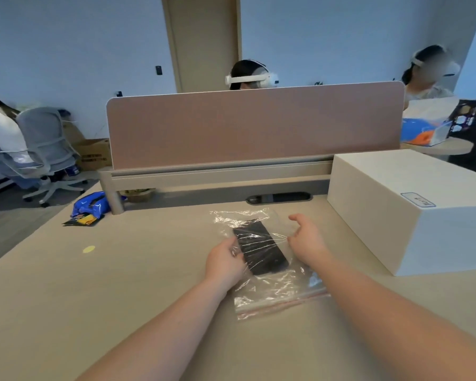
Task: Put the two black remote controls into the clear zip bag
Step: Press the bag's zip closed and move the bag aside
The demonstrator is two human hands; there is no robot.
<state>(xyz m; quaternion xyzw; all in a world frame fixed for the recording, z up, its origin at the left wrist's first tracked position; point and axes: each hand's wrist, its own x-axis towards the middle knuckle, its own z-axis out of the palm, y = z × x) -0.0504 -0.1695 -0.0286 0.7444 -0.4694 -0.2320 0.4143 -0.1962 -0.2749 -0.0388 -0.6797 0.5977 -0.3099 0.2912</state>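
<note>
- Clear zip bag (pixel 272 287) lying flat on the beige desk (pixel 121 284), zip edge toward the person.
- Two black remote controls (pixel 260 247) seen as one dark shape inside the bag, side by side, not possible to separate by eye.
- Left hand (pixel 226 262) closed on the bag's left edge, fingers just beside the remotes.
- Right hand (pixel 307 237) open, fingers loosely curved, at the bag's right edge, holding nothing.
- White box (pixel 412 210) standing to the right, apart from the bag.
</note>
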